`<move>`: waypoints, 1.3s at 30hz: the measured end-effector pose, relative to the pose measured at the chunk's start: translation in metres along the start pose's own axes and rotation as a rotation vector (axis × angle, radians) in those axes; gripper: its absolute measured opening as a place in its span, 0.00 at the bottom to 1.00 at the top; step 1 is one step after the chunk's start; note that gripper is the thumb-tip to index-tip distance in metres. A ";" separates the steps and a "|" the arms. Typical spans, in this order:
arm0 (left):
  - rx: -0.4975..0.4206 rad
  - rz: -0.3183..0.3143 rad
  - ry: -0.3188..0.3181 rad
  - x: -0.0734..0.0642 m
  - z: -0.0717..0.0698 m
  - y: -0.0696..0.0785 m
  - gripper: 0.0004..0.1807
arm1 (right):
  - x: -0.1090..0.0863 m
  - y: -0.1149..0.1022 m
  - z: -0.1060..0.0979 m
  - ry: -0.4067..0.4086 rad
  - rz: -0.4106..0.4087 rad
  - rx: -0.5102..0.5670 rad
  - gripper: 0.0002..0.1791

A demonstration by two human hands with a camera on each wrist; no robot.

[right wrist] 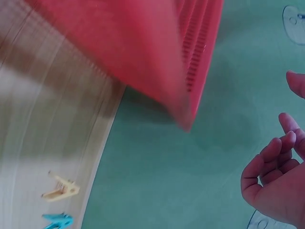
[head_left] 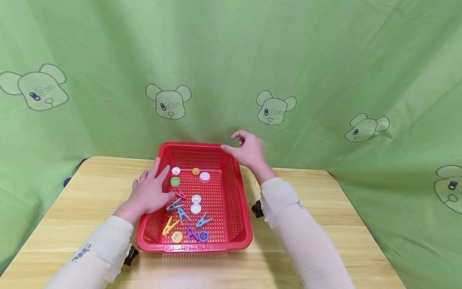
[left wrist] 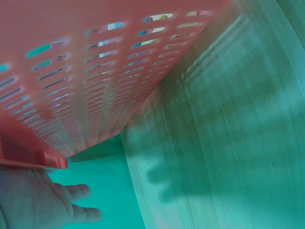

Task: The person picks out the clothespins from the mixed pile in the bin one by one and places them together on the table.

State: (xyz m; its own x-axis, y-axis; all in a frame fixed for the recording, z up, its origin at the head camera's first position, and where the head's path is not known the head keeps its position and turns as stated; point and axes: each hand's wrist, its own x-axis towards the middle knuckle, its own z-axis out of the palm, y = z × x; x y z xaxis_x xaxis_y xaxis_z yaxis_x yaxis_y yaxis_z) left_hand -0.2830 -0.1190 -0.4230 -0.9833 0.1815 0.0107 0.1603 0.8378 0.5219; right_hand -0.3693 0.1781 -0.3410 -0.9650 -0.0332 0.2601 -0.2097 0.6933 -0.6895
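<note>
Red basket (head_left: 216,200) sits between the two hands (head_left: 149,194) (head_left: 249,152).

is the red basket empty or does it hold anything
Not empty: in the head view, the red basket holds several clothespins and round lids, loosely scattered inside.

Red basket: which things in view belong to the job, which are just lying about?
Likely job: red basket; clothespins and caps inside; yellow clothespin, blue clothespin on the table.
Likely just there: table; green curtain; purple thing, unclear.
</note>
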 end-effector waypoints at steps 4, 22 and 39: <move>0.003 0.002 0.000 0.000 0.000 0.000 0.50 | -0.001 -0.010 0.010 -0.010 -0.031 -0.004 0.22; 0.023 0.002 -0.001 0.001 0.000 -0.003 0.50 | -0.010 -0.034 0.048 -0.133 -0.109 0.010 0.22; 0.028 -0.010 -0.005 0.004 0.000 -0.003 0.49 | -0.013 -0.020 0.089 -0.462 -0.246 0.057 0.25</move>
State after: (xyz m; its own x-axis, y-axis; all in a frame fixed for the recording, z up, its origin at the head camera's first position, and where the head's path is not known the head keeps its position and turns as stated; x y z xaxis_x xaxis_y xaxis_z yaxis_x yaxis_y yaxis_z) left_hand -0.2869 -0.1209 -0.4244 -0.9845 0.1751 0.0011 0.1524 0.8535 0.4983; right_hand -0.3667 0.1007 -0.3903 -0.8522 -0.5130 0.1031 -0.4349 0.5849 -0.6846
